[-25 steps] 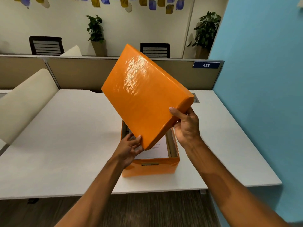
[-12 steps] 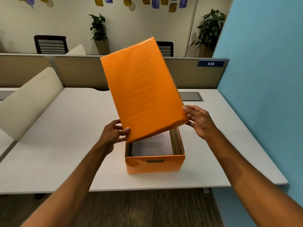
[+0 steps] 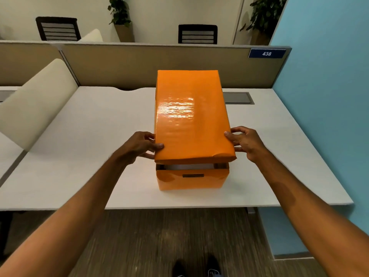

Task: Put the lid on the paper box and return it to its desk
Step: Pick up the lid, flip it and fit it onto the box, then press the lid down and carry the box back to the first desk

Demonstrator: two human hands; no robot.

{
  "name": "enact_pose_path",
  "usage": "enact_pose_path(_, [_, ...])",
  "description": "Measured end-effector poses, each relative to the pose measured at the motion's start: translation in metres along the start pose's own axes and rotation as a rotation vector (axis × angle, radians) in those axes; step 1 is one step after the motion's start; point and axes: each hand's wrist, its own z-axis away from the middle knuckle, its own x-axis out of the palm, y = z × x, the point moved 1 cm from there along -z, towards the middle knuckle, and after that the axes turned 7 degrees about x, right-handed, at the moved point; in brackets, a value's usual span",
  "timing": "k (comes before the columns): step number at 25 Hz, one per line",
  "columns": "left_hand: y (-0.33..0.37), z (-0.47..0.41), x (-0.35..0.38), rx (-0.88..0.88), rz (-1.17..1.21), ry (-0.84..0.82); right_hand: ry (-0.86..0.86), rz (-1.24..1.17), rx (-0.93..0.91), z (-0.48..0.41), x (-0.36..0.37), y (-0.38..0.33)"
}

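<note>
Office: cubicle partitions [image 3: 159, 64], desk [image 3: 99, 136], tag "438" [image 3: 266, 53].

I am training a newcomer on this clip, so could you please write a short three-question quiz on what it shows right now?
1. True or false: the lid is fully seated on the box.
2. Which hand has its thumb on top of the lid? A) left hand B) right hand
3. Fill in: the sign on the partition reads ___.

Key: 1 false, a gap shows at the near edge; 2 A; 3 438.
</note>
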Motion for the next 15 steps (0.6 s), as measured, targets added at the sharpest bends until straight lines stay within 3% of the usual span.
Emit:
enact_pose_path(5, [-0.015,-0.001,0.011,-0.018,-0.049,-0.018,-0.046,0.047,0.094,-0.002,0.005,0.020])
enact_pose_path(15, [-0.032,0.001,0.018,-0.063,-0.031,-0.026,-0.058,0.080,0.106,-0.005,0.016,0.032])
